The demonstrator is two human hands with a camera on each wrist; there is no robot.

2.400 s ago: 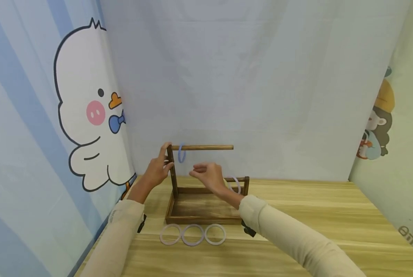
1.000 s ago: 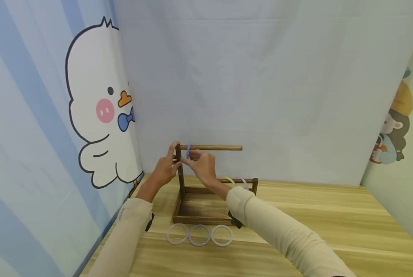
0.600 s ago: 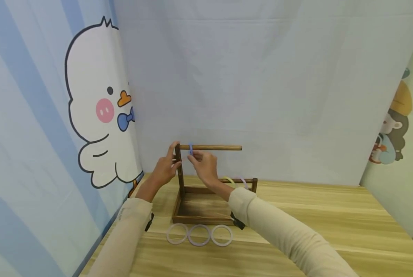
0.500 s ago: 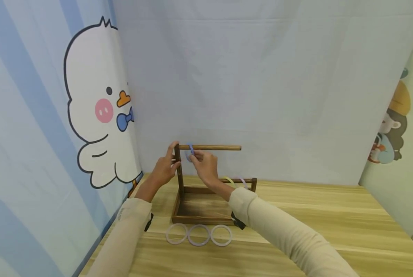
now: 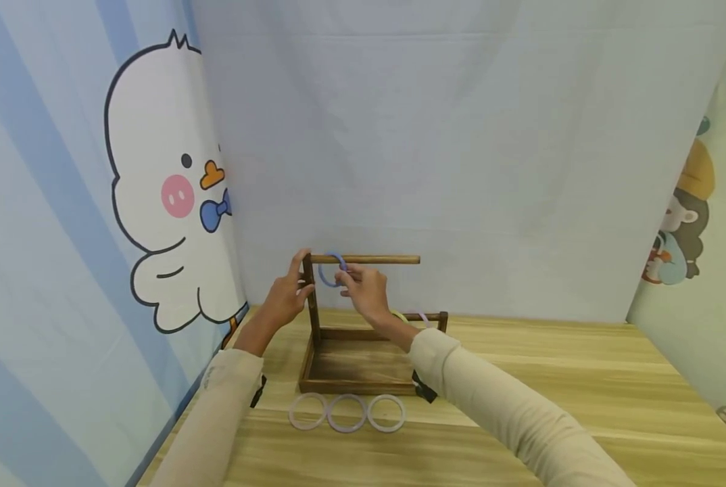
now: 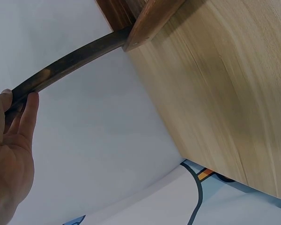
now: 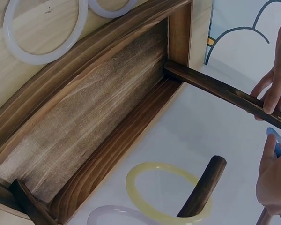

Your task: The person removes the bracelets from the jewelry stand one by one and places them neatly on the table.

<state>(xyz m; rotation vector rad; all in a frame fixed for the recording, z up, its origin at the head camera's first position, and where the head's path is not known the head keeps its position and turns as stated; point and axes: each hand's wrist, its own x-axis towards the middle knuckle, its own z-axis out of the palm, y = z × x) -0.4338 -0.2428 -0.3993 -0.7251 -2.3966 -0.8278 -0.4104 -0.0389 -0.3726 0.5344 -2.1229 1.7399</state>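
Note:
In the head view a dark wooden stand has a tall post (image 5: 313, 312) with a rod (image 5: 384, 260) reaching right from its top. My left hand (image 5: 282, 297) grips the post near its upper end; in the left wrist view the thumb and fingers (image 6: 28, 115) close around the wood. A blue bangle (image 5: 321, 272) hangs over the rod close to the post. My right hand (image 5: 368, 292) pinches its right side between thumb and fingers. The bangle's face is turned largely toward the head camera. Its pinched part is hidden by the fingertips.
The stand's tray (image 5: 357, 388) rests on the wooden table. Before it lie three pale bangles in a row: left (image 5: 291, 411), middle (image 5: 347, 431), right (image 5: 386, 431). On a lower rod (image 7: 203, 185) hang a yellow bangle (image 7: 129, 187) and a pale purple one (image 7: 112, 207). Curtains stand behind.
My right hand, earlier apart from the blue bangle, has reached it and pinched it. The bangle has turned from nearly edge-on to facing the head camera. The left hand keeps its grip.

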